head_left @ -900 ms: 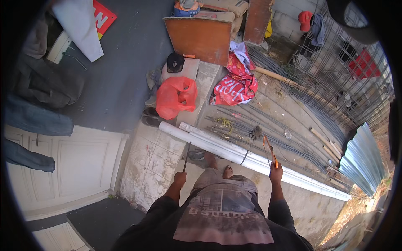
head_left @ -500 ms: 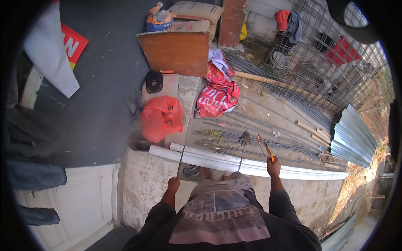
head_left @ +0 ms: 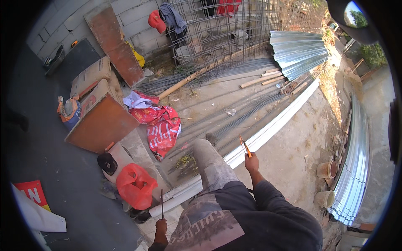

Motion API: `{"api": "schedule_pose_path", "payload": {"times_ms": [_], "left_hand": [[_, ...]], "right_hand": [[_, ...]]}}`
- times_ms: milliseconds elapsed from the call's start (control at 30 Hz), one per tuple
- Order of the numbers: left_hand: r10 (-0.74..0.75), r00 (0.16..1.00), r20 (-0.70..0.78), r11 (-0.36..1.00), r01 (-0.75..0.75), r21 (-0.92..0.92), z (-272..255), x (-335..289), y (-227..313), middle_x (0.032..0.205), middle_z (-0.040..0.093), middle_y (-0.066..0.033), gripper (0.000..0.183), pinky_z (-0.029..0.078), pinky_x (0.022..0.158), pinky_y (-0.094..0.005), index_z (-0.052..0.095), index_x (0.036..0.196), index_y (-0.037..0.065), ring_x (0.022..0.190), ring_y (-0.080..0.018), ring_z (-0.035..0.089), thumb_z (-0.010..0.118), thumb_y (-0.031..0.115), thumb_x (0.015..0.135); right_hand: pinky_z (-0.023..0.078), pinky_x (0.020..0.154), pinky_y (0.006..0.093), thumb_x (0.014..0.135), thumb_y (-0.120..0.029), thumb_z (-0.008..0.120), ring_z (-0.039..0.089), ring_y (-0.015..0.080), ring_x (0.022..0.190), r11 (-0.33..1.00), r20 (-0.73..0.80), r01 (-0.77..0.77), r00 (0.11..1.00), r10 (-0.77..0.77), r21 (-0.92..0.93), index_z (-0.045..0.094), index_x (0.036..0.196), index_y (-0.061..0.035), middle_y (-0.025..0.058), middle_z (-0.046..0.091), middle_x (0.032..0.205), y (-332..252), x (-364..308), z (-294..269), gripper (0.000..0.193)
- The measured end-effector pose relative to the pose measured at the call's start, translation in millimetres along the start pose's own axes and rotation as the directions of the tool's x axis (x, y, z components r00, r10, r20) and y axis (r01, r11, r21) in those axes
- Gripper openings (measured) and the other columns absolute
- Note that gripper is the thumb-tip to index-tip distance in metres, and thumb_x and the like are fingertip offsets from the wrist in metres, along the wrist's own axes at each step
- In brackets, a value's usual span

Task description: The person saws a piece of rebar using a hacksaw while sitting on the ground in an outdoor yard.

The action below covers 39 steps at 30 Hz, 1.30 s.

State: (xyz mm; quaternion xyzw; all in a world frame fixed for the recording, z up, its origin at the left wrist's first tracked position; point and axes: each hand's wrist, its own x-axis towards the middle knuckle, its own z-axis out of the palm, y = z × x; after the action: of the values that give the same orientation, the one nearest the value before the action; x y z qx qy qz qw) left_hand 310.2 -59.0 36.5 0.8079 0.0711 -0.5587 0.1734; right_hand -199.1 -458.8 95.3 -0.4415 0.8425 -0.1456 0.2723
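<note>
My left hand (head_left: 161,226), low in the picture, is closed around a thin dark rod (head_left: 162,198) that points away from me. Out in front of my body, my right hand (head_left: 251,162) grips an orange hand tool (head_left: 246,147) with a narrow frame, which looks like a hacksaw. Long white pipes (head_left: 276,131) lie side by side on the ground, running from beside the rod up to the far right. One grey-trousered leg (head_left: 211,161) of mine is raised across them and hides their middle. The right hand's tool is close to the pipes, apparently not touching them.
Left of the pipes lie a red plastic bag (head_left: 135,184), a black cap (head_left: 107,163) and a brown board (head_left: 102,125). A red printed sheet (head_left: 165,129) and thin steel bars (head_left: 247,115) cover the ground ahead. Corrugated metal sheets (head_left: 299,52) and buckets (head_left: 326,169) are at right.
My view and body have turned to the right, and one leg has lifted over the pipes. Both hands keep hold of the rod and the orange tool.
</note>
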Motion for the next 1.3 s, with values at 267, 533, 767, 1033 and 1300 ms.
{"api": "schedule_pose_path", "payload": {"times_ms": [267, 533, 767, 1033, 1300], "left_hand": [[0.161, 0.978, -0.13, 0.985, -0.152, 0.078, 38, 34, 145, 0.057, 0.054, -0.0059, 0.034, 0.038, 0.043, -0.038, 0.071, 0.094, 0.006, 0.046, -0.0184, 0.05, 0.058, 0.037, 0.095], [0.423, 0.9, -0.107, 0.66, -0.225, 0.717, 35, 53, 226, 0.1, 0.069, -0.0278, 0.039, 0.053, 0.084, -0.0531, 0.072, 0.101, 0.003, 0.095, -0.0459, 0.067, 0.05, 0.036, 0.097], [0.307, 0.914, -0.267, 0.821, -0.112, 0.559, -20, 81, 270, 0.098, 0.071, -0.024, 0.041, 0.055, 0.085, -0.0502, 0.071, 0.104, 0.005, 0.096, -0.0416, 0.069, 0.062, 0.042, 0.091], [0.363, 0.885, -0.291, 0.687, -0.043, 0.725, -53, 128, 377, 0.1, 0.074, -0.0096, 0.018, 0.056, 0.08, -0.0483, 0.072, 0.099, 0.014, 0.099, -0.0322, 0.071, 0.06, 0.025, 0.09], [0.74, 0.583, -0.336, 0.492, -0.128, 0.861, -45, 360, 428, 0.085, 0.068, 0.0003, 0.008, 0.042, 0.084, -0.0439, 0.071, 0.08, 0.02, 0.091, -0.0231, 0.061, 0.063, 0.02, 0.082]], "right_hand": [[0.053, 0.084, 0.0499, 0.092, -0.036, 0.066, 0.068, 0.0442, 0.094, 0.977, 0.133, 0.204, 0.972, -0.194, -0.068, 0.066, 0.103, 0.0015, 0.0236, 0.071, 0.095, -93, 118, 105, 0.04], [0.052, 0.083, 0.0508, 0.094, -0.035, 0.065, 0.066, 0.0444, 0.098, 0.783, 0.472, 0.56, 0.786, -0.399, -0.271, 0.062, 0.113, -0.0047, 0.0242, 0.069, 0.105, -230, 238, 166, 0.037], [0.052, 0.078, 0.0539, 0.092, -0.036, 0.066, 0.067, 0.0461, 0.093, 0.554, 0.65, 0.805, 0.54, -0.534, -0.213, 0.061, 0.118, -0.0149, 0.0229, 0.071, 0.098, -357, 257, 183, 0.034], [0.053, 0.079, 0.0504, 0.092, -0.029, 0.068, 0.067, 0.0453, 0.096, 0.509, 0.731, 0.833, 0.485, -0.481, -0.218, 0.063, 0.116, -0.0088, 0.0244, 0.07, 0.103, -426, 205, 192, 0.032], [0.053, 0.078, 0.044, 0.097, -0.018, 0.062, 0.069, 0.0374, 0.09, 0.43, 0.73, 0.903, 0.284, -0.621, 0.015, 0.059, 0.121, -0.0041, 0.0204, 0.069, 0.102, -442, 163, 259, 0.028]]}}
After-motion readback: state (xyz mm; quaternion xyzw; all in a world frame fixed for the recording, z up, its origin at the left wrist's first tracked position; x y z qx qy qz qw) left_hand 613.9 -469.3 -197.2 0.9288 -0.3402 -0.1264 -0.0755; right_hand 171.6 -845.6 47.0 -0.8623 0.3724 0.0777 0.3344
